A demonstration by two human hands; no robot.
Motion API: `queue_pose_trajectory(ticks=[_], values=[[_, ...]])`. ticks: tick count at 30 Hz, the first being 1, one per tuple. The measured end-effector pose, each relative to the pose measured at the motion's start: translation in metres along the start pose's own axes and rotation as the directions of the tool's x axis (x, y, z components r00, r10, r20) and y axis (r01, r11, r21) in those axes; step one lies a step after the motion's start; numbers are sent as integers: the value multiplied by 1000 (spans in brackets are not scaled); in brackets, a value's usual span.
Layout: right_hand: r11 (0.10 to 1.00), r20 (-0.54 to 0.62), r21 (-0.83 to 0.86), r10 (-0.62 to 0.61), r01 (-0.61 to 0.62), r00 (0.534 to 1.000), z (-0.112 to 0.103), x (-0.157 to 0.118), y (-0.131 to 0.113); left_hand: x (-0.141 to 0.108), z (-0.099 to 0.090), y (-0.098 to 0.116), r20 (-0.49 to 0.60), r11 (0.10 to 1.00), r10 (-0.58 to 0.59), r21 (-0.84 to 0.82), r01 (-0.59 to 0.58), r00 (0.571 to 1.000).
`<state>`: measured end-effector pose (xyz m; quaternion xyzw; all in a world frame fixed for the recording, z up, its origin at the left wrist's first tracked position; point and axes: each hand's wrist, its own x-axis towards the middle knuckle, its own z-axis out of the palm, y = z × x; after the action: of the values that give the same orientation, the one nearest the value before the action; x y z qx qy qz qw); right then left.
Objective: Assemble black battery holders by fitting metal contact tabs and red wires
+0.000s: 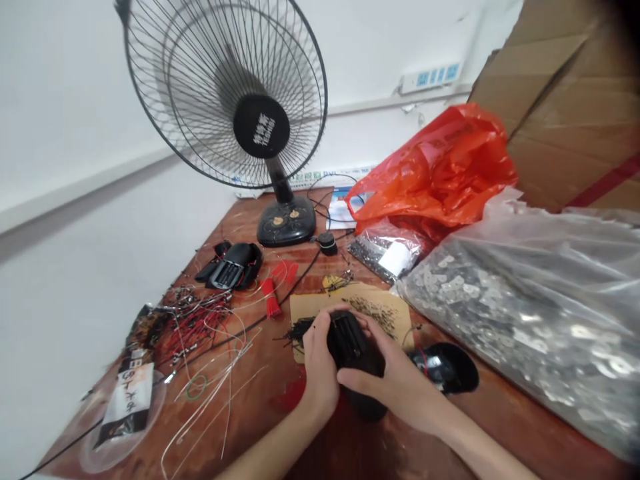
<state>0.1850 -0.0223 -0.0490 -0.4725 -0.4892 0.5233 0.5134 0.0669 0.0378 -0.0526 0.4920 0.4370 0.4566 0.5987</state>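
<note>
A black plastic housing (350, 343) with a slotted bay in its upper face is held between both my hands, over the near part of the table. My left hand (320, 363) closes around its left side. On the right side my right hand (393, 370) wraps it, thumb lying across the top. Beneath and beyond them lies a cardboard sheet (313, 307) strewn with small dark screw-like bits (375, 313). Close to my right wrist rests a glossy black shell (450, 368) with red wire at one end.
Left on the table (250, 413) are tangled red wires (200, 323), a red bundle (270, 299) and more black housings (233, 263). A fan (285, 223) stands behind. A bag of metal pieces (515, 300), an orange bag (450, 173) and a carton (575, 107) crowd the right.
</note>
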Motion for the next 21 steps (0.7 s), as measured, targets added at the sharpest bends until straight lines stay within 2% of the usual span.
queue_pose_trajectory(ticks=[4, 8, 11, 13, 14, 16, 19, 21], values=[[995, 39, -100, 7, -3, 999, -8, 1, 0, 3, 0, 0, 25, 997, -28, -64, 30, 999], [994, 79, 98, 41, -48, 996, -4, 2, 7, 12, -3, 2, -23, 988, -108, -116, 104, 994], [980, 18, 198, 8, -12, 1000, 1, 3, 13, 25, -11, 16, -104, 987, -89, -139, 74, 991], [990, -89, 119, -63, 74, 994, -2, 4, 19, 38, -25, 35, -157, 1000, 28, 1, -28, 987], [993, -147, 37, -103, 109, 984, -6, 5, 22, 47, -35, 48, -181, 984, 124, 150, -97, 976], [972, -232, -172, -196, 158, 953, -16, 9, 30, 66, -60, 79, -206, 943, 239, 282, -177, 949], [881, -266, -433, -330, 194, 906, -29, 14, 39, 105, -105, 132, -171, 829, 386, 495, -259, 907], [804, -245, -552, -409, 221, 879, -32, 17, 43, 135, -133, 161, -111, 719, 398, 655, -234, 911]])
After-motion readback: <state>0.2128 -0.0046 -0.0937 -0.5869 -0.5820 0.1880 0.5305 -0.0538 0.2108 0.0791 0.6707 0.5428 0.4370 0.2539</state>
